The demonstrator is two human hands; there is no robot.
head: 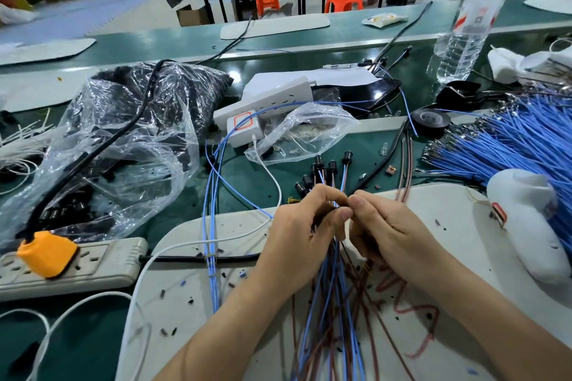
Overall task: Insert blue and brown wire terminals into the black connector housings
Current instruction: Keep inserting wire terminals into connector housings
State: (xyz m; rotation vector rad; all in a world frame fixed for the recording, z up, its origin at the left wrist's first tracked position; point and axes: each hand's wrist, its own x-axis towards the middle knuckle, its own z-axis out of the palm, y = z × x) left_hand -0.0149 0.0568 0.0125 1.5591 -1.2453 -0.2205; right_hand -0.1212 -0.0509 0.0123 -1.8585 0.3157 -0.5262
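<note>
L hand [297,235] & R hand [391,235] fingers [359,202] pinch wire bundle [335,284], housings [331,165] just beyond.

Desk [371,145]: power strip [102,263] front-left with orange plug [46,254] in it, water bottle [467,31] back-right, black tape roll [430,119] nearer, orange stools [343,0] behind.

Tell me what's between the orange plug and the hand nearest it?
In the head view, between the orange plug and the left hand lie the grey power strip, blue wires, a white cable and a black cord.
</note>
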